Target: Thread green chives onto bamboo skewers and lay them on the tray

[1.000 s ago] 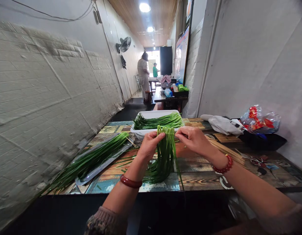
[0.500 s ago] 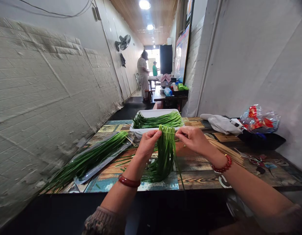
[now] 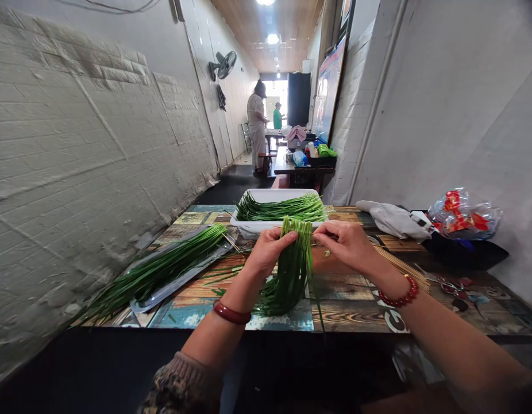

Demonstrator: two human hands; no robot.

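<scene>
A bunch of long green chives [image 3: 290, 282] hangs between my hands, pale ends up, its dark leaves drooping to the tabletop. My left hand [image 3: 268, 251] is closed on the bunch near its top, thumb laid across the front. My right hand [image 3: 347, 246] pinches the end of a thin skewer [image 3: 315, 234] at the bunch's right edge; most of the stick is hidden by stems and fingers. Just behind stands a white plastic tub [image 3: 245, 223] holding more chives [image 3: 281, 207]. To the left, a loose pile of chives [image 3: 162, 270] lies on a clear tray [image 3: 180, 286].
Thin wooden sticks [image 3: 401, 265] lie right of my right hand, with scissors [image 3: 447, 283] beyond. A light cloth cap [image 3: 395, 219] and a plastic bag [image 3: 466, 214] sit at the table's right. Walls flank both sides. A person [image 3: 257, 126] stands further back.
My left thumb has moved from the bunch's left edge across its front. The right hand stays pinched at the right edge. The whole view has shifted slightly.
</scene>
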